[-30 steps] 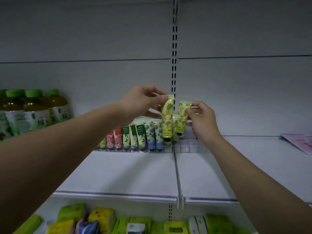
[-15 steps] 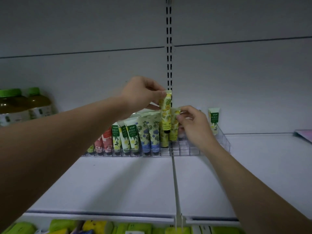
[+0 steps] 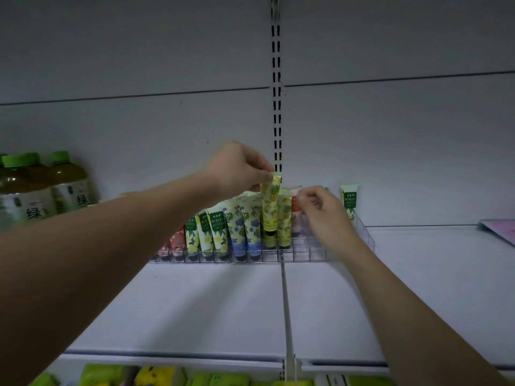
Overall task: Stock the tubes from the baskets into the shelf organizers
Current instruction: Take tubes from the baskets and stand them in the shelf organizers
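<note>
A clear slotted organizer stands at the back of the white shelf, with a row of upright tubes in red, green-white, blue-flowered and yellow prints. My left hand pinches the top of a yellow pineapple-print tube, which hangs cap-down just above a middle slot. Another yellow tube stands in the slot to its right. My right hand hovers just right of that tube, fingers loosely curled with nothing visibly in them, partly hiding a pink tube. A lone green-white tube stands at the organizer's right end.
Green-capped tea bottles stand at the far left of the shelf. A pink flat item lies at the right edge. A slotted upright runs up the back wall. Green and yellow packs fill the shelf below.
My right hand has let go of its yellow tube, which now stands in the organizer, and drifted slightly right. My left hand still holds its tube above the slots.
</note>
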The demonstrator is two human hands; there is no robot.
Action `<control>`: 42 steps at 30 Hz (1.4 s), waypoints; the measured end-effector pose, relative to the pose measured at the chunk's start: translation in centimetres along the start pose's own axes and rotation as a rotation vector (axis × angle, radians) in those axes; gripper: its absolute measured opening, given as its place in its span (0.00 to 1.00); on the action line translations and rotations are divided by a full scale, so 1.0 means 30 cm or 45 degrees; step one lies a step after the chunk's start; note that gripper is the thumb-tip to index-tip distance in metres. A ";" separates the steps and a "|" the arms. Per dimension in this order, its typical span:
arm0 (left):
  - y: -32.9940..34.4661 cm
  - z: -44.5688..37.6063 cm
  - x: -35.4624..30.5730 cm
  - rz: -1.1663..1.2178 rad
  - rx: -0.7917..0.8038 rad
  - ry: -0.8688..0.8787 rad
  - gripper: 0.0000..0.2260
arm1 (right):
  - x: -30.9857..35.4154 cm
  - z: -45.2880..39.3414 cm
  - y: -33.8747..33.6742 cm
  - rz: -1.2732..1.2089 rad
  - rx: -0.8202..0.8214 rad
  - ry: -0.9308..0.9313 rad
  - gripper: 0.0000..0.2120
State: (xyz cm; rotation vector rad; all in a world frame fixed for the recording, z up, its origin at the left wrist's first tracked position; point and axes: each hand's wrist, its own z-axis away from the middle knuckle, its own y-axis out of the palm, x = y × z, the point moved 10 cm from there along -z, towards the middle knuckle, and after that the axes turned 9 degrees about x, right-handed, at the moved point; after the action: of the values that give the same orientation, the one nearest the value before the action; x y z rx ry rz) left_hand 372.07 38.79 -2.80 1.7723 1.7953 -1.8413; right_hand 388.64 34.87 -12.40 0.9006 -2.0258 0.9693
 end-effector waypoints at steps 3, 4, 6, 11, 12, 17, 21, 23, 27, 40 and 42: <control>0.023 -0.001 0.009 -0.103 0.025 -0.023 0.02 | -0.017 0.009 -0.077 -0.105 -0.206 0.020 0.07; 0.027 -0.002 0.013 -0.150 0.029 -0.028 0.02 | -0.026 0.009 -0.091 -0.138 -0.251 0.027 0.07; 0.032 -0.003 0.023 -0.226 0.034 -0.040 0.02 | -0.036 0.008 -0.100 -0.149 -0.279 0.045 0.08; 0.036 -0.004 0.033 -0.331 -0.016 -0.034 0.02 | -0.024 0.003 -0.088 -0.083 -0.240 0.033 0.10; 0.040 -0.005 0.036 -0.337 -0.024 -0.029 0.03 | -0.024 0.003 -0.088 -0.080 -0.238 0.034 0.10; 0.058 -0.013 0.056 -0.342 -0.026 -0.021 0.03 | -0.024 0.002 -0.089 -0.091 -0.241 0.032 0.10; 0.086 -0.013 0.068 -0.411 -0.014 -0.002 0.03 | -0.022 0.001 -0.088 -0.095 -0.239 0.033 0.10; 0.101 -0.012 0.070 -0.460 -0.001 0.003 0.04 | -0.023 0.001 -0.087 -0.083 -0.242 0.034 0.10; 0.103 -0.012 0.055 -0.638 -0.017 0.051 0.05 | -0.017 0.003 -0.085 -0.041 -0.234 0.030 0.10; 0.081 0.169 0.029 -0.716 -0.055 -0.013 0.17 | 0.166 0.139 0.048 0.404 0.158 0.052 0.06; 0.078 0.241 0.047 -0.712 -0.045 -0.068 0.16 | 0.189 0.197 0.108 0.596 0.348 0.081 0.07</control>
State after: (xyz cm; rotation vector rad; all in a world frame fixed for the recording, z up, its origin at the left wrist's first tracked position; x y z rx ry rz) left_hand 368.37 33.93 -7.54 1.2713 2.4637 -1.9677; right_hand 381.39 29.89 -11.66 0.5232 -2.1253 1.5377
